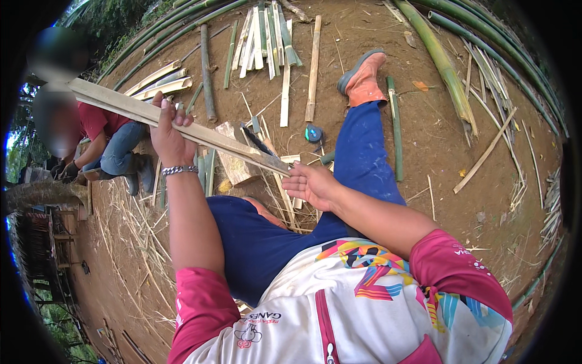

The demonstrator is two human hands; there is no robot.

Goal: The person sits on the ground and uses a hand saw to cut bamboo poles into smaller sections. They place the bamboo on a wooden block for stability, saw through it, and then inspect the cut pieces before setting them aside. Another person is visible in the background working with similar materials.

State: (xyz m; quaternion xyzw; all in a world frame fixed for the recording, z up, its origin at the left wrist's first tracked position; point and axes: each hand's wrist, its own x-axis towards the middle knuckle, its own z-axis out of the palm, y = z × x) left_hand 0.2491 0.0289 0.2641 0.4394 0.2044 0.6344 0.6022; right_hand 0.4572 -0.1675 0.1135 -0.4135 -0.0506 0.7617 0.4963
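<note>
My left hand is closed around a few long, pale split-bamboo strips, stacked together and slanting from the upper left down toward the middle. At their lower right end is my right hand, its fingers fairly straight and together, touching the strip ends rather than wrapping round them. Its thumb is partly hidden by the ends. Below the strips, between my legs, lies a wooden block. A dark blade-like tool is beside it, partly covered by the strips.
A round black-and-blue tape measure lies on the dirt near my outstretched boot. Split bamboo pieces are piled ahead; green poles lie at the right. At the left, another person crouches in dark gloves by a log.
</note>
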